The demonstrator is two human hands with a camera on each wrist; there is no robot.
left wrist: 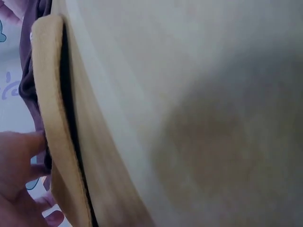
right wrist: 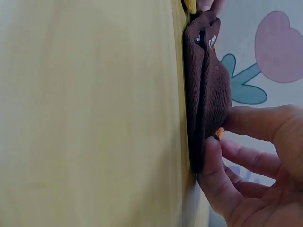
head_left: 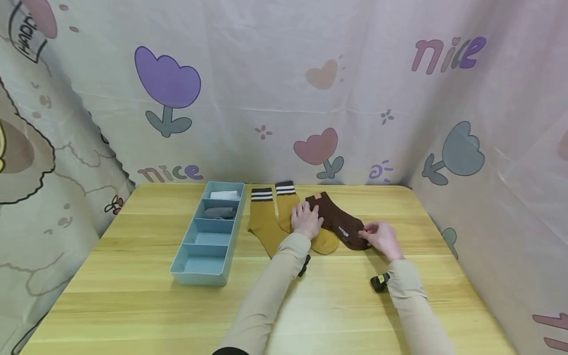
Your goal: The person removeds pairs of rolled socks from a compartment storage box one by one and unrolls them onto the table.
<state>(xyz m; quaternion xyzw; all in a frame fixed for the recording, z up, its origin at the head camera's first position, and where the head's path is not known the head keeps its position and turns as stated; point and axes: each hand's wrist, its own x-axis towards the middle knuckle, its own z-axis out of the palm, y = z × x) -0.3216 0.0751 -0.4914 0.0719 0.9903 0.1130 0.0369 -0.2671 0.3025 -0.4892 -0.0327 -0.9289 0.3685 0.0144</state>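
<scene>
A brown pair of socks (head_left: 330, 214), one layered on the other, lies slantwise over the toe of a mustard sock. My right hand (head_left: 381, 239) pinches the toe end between thumb and fingers; the right wrist view shows the stacked brown layers (right wrist: 208, 85) close up. At the other end my left hand (head_left: 306, 220) rests on the mustard sock (head_left: 287, 204), fingers spread, fingertips at the brown cuff. Another mustard sock (head_left: 264, 222) with a black-and-white striped cuff lies to the left, partly behind my left sleeve. In the left wrist view, the mustard fabric (left wrist: 52, 94) partly covers my fingers.
Left of the socks stands a blue four-section organizer box (head_left: 226, 266). A white folded item (head_left: 224, 195) sits in its far section and a grey folded one (head_left: 219, 213) in the section before it. A printed curtain (head_left: 248, 98) hangs behind the wooden table (head_left: 133, 296).
</scene>
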